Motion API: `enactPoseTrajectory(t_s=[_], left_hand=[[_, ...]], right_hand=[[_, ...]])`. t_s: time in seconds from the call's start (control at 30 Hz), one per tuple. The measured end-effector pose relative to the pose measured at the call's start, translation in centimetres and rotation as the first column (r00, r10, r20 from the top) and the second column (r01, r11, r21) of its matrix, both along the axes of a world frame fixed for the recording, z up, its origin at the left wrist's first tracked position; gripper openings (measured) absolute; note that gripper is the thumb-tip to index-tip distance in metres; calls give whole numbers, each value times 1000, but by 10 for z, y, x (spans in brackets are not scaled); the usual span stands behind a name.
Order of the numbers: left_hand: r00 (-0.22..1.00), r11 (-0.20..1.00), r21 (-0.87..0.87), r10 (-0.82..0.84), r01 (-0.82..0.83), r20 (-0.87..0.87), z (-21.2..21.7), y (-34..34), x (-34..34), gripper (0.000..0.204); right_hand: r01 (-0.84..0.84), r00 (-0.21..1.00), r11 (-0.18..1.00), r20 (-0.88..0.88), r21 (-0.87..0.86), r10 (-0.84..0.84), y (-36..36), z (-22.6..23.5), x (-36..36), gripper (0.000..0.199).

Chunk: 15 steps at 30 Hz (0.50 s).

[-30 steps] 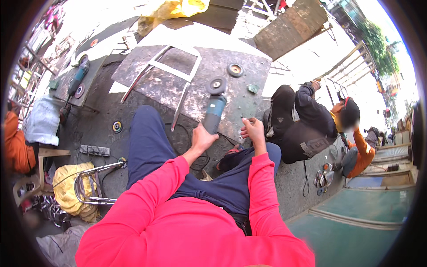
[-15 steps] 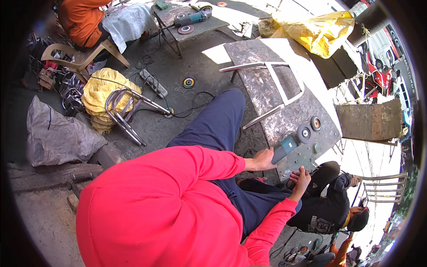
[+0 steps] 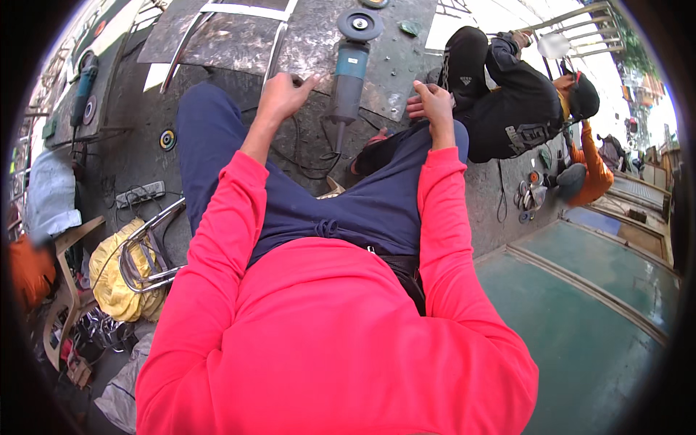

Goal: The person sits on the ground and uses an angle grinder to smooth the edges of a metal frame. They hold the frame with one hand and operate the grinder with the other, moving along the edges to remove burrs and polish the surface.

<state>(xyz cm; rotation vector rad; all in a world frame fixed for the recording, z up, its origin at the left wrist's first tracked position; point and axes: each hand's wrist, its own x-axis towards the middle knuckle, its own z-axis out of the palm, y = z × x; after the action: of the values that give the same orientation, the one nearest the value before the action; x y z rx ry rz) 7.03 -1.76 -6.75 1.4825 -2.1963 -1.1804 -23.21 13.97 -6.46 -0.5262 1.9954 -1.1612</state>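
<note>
An angle grinder (image 3: 351, 72) with a teal-and-dark body lies on the worn board table (image 3: 388, 76), its round disc (image 3: 359, 26) at the far end and its cord end toward me. Just left of its body is my left hand (image 3: 284, 97), apart from it, with thumb and forefinger reaching toward it and nothing visible in the grasp. To the grinder's right my right hand (image 3: 436, 106) is raised over my knee, fingers apart. I make out nothing held in it, though part of the palm is hidden.
A bent metal tube frame (image 3: 250, 10) lies on the table's left part. Close on the right sits a person in black (image 3: 518, 109). A power strip (image 3: 141, 194), a yellow sack (image 3: 119, 272) and chromed tubes (image 3: 134, 254) are at left. Cords (image 3: 308, 156) trail below the table.
My left hand has come off the grinder and now stands apart on its left. My right hand is more open. The view has turned, so the table now lies straight ahead.
</note>
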Motion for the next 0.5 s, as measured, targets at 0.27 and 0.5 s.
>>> enactPoseTrajectory(t_s=[0.27,0.5], left_hand=[[982,999,32,-6,12,-188,4,-27,40,51],[912,843,-497,21,204,411,63,-55,122,51]], right_hand=[[-113,988,980,-83,164,128,-26,3,12,46],[-111,990,994,-88,-7,110,-29,22,22,37]])
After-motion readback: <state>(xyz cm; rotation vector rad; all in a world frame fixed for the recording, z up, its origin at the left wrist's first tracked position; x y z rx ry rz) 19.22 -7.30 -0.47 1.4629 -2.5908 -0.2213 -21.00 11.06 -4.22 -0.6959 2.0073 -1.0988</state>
